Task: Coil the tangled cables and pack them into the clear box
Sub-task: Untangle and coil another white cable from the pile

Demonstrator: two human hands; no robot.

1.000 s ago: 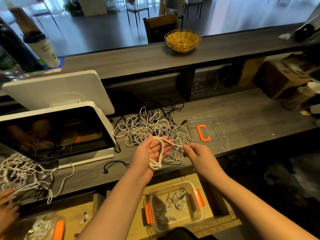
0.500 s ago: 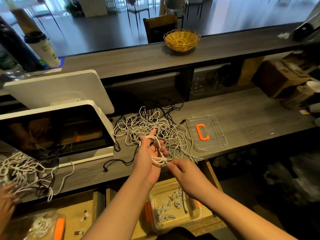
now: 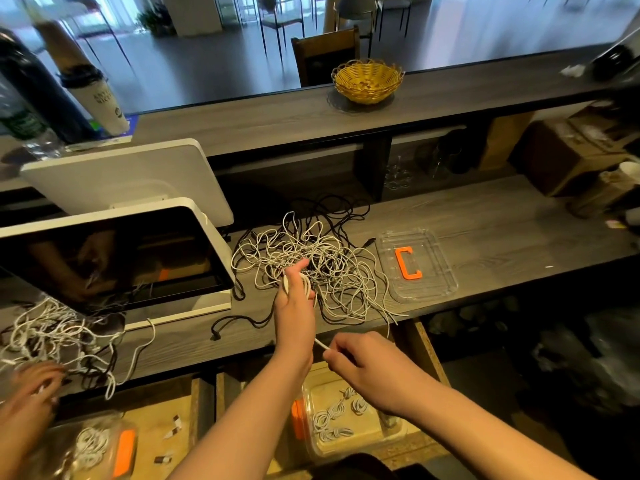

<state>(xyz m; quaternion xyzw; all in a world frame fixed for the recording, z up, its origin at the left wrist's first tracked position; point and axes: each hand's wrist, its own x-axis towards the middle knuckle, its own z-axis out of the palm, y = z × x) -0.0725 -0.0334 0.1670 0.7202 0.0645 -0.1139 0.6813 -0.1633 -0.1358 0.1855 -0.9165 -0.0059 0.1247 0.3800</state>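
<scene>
A tangle of white and black cables (image 3: 322, 265) lies on the grey counter. My left hand (image 3: 294, 306) stands over its near edge with loops of a white cable (image 3: 305, 284) wound round the fingers. My right hand (image 3: 360, 362) is below the counter's front edge and pinches the free end of that cable, which runs taut up to my left hand. The clear box (image 3: 391, 434) with orange clips sits on a low shelf under my arms and holds several coiled white cables. Its clear lid (image 3: 433, 271) with an orange clip lies right of the tangle.
A white screen terminal (image 3: 114, 258) stands left of the tangle. Another person's hand (image 3: 31, 382) works a second cable pile (image 3: 59, 334) at far left, above another clear box (image 3: 93, 445). A yellow basket (image 3: 367, 81) sits on the upper ledge. Cardboard boxes (image 3: 568, 154) stand at right.
My right hand has pulled the cable end down and towards me, below the counter edge. My left hand has turned so its back faces me, with the loops still round it.
</scene>
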